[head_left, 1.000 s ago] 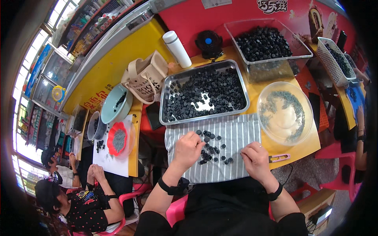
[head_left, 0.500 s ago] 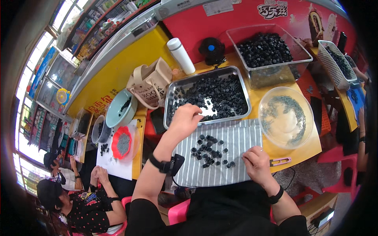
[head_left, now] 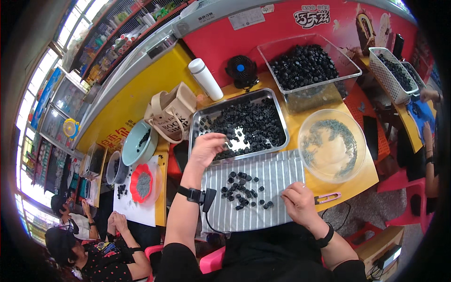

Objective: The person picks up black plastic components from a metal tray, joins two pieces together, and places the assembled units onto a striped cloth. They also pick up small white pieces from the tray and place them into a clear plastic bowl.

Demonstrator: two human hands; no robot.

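My left hand (head_left: 209, 146) hovers over the near left part of a metal tray (head_left: 191, 136) full of small black round plastic parts (head_left: 253, 115). Its thumb and fingers are drawn together in a pinch, and what they hold is too small to tell. More loose black parts (head_left: 242, 188) lie scattered on a grey-and-white striped cloth (head_left: 277, 164) in front of me. Right of these, my right hand (head_left: 299, 201) rests at the cloth's edge with its fingers curled closed; anything inside them is hidden. Pink-handled thread snips (head_left: 328, 197) lie beside it.
A round clear tub (head_left: 324, 176) with grey-green bits stands at the right. Behind are a clear bin (head_left: 310, 87) of black parts, a small fan (head_left: 241, 70), a white bottle (head_left: 206, 80) and a canvas bag (head_left: 171, 113). Another person (head_left: 103, 249) sits at the left.
The whole view has shifted a little. My left hand stays over the tray, its fingers slightly farther up and still pinched. My right hand has kept its place on the cloth.
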